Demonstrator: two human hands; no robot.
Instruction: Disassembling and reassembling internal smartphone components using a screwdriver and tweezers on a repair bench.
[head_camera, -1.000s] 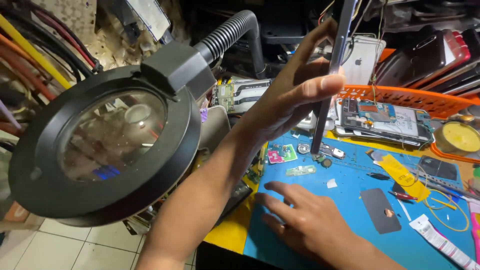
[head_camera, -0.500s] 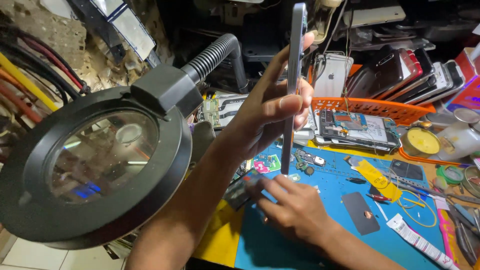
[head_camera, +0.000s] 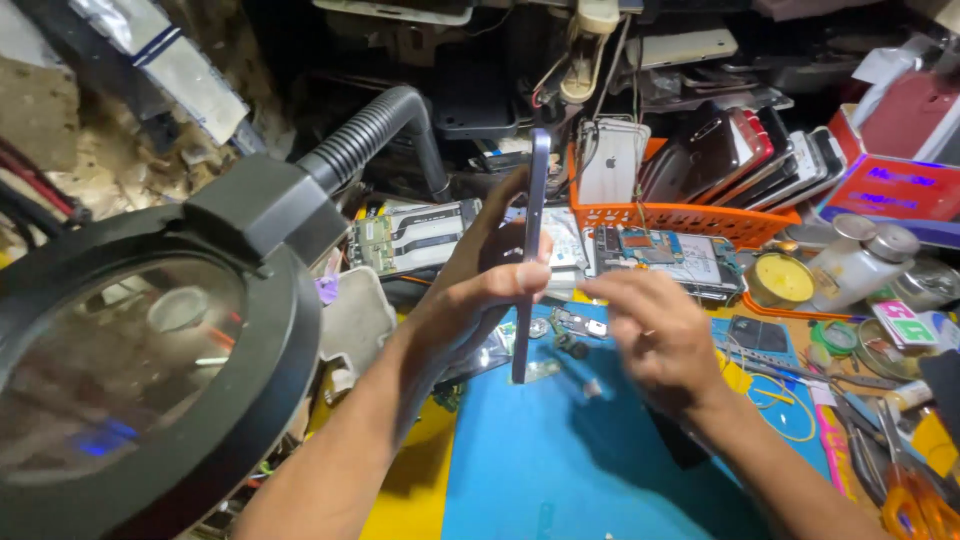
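Evidently the inspection step is in hand: the left hand (head_camera: 480, 300) is clamped on a slim purple smartphone (head_camera: 530, 250), held upright and edge-on above the blue mat (head_camera: 560, 470) on the bench. The right hand (head_camera: 655, 335), fingers loosely curled and empty, hovers just beside it; working that edge would call for a fingertip touch.

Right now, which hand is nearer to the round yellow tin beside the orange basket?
Right. The right hand hovers over the blue mat, just left of the yellow tin. The left hand is farther left, holding the upright phone.
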